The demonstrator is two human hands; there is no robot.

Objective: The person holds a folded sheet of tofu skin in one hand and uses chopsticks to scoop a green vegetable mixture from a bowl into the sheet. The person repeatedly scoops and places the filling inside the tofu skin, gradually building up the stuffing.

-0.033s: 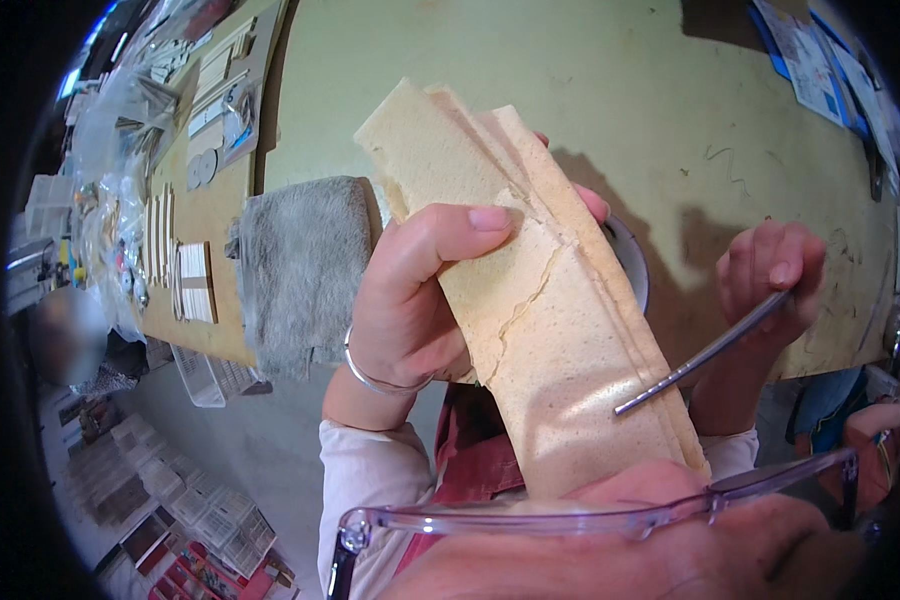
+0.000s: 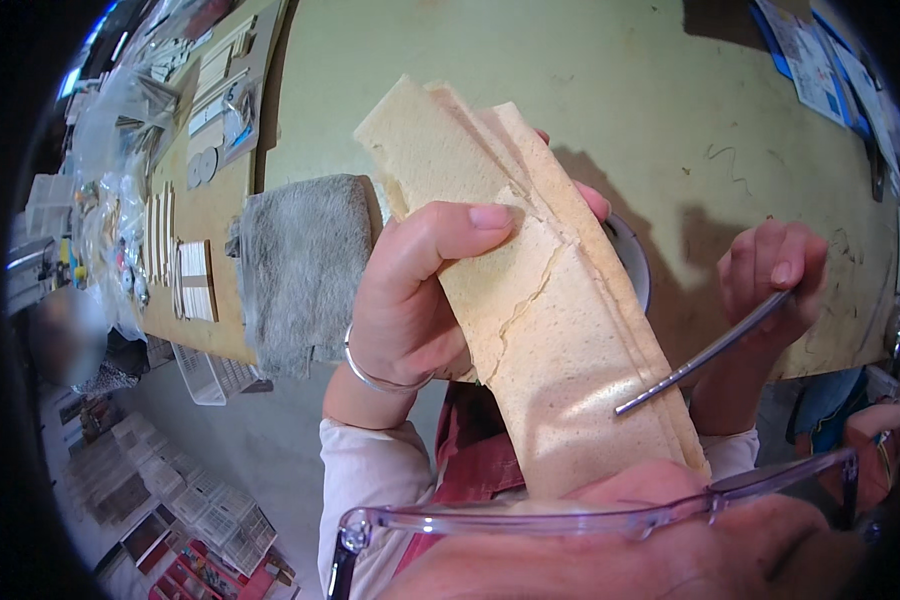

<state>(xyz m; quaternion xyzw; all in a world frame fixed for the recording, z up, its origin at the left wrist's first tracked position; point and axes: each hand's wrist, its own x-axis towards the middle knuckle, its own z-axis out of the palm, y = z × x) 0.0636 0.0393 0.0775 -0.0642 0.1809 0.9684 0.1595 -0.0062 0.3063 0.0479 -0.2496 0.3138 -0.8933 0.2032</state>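
Note:
My left hand (image 2: 410, 290) is closed around a folded stack of thin, pale tan flatbread (image 2: 540, 290). The thumb presses on its upper face, and fingertips show at its far right edge. A crack runs across the bread, which slants down towards the bottom of the view; its lower end is hidden. My right hand (image 2: 773, 275), to the right, grips a thin grey metal rod (image 2: 705, 362), perhaps a utensil handle. The rod's tip lies over the bread's lower part; whether they touch I cannot tell. Behind the bread, a round bowl (image 2: 632, 265) is mostly hidden.
A folded grey towel (image 2: 305, 265) lies on the greenish table (image 2: 450, 40), left of my left hand. Wooden strips (image 2: 198, 280) and clear plastic bags (image 2: 120, 130) sit farther left. Blue-edged papers (image 2: 805, 70) are at the far right. A white basket (image 2: 202, 375) stands below the table edge.

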